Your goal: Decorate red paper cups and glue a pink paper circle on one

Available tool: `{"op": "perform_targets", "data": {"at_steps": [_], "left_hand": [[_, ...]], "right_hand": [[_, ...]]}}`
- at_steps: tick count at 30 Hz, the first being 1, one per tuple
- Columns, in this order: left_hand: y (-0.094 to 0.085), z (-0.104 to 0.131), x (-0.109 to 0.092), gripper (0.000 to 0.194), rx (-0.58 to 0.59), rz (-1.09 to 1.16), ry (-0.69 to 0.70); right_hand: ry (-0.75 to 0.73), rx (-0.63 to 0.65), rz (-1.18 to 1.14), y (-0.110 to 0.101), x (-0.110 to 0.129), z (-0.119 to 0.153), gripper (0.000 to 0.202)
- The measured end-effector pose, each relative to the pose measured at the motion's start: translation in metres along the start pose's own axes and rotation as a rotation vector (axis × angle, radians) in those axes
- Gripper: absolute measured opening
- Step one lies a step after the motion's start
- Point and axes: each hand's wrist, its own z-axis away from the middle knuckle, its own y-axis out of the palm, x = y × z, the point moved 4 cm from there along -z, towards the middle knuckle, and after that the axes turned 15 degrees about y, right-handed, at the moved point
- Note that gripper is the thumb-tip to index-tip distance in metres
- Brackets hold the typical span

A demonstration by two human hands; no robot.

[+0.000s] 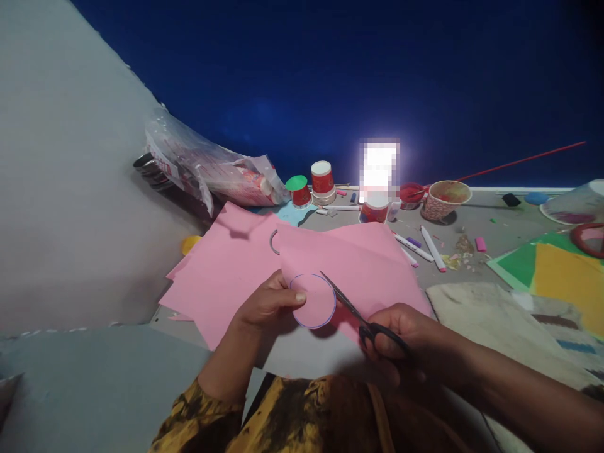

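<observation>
Between the thumb and fingers of my left hand (271, 301) is a sheet of pink paper (349, 255), raised over the table. A circle (315, 302) outlined in blue is drawn on it, and its lower edge is cut along the line. My right hand (401, 330) grips black-handled scissors (352, 308), fingers through the loops. Their blades lie at the circle's right side, pointing up and left. More pink sheets (231, 270) lie to the left, with part of a grey ring (274, 241) showing at the held sheet's edge.
Red paper cups (323, 179), a patterned cup (443, 201) and a bright blurred-out screen (379, 167) stand along the blue wall. Markers (431, 248) lie behind the scissors. A stained cloth (476, 321) and yellow paper (566, 274) are at right; a plastic bag (217, 167) leans at left.
</observation>
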Motion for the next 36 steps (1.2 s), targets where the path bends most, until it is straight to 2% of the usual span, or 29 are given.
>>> {"op": "perform_targets", "data": {"at_steps": [3, 10, 15, 23, 36], "left_hand": [[-0.001, 0.0, 0.001, 0.035, 0.051, 0.008, -0.034], [-0.003, -0.001, 0.004, 0.038, 0.032, 0.032, -0.033], [-0.003, -0.001, 0.005, 0.035, 0.015, 0.049, -0.018], [0.002, -0.002, 0.002, 0.031, 0.076, 0.085, -0.009], [0.008, -0.005, 0.002, 0.043, 0.155, 0.091, -0.041]], "right_hand": [[0.006, -0.006, -0.003, 0.0, -0.001, 0.0, 0.056], [0.029, -0.026, -0.015, 0.0, -0.002, -0.002, 0.041], [0.023, -0.032, -0.008, 0.002, 0.001, -0.001, 0.041], [0.05, -0.053, -0.009, 0.003, 0.003, 0.0, 0.039], [0.062, -0.085, -0.017, -0.003, -0.003, -0.004, 0.042]]}}
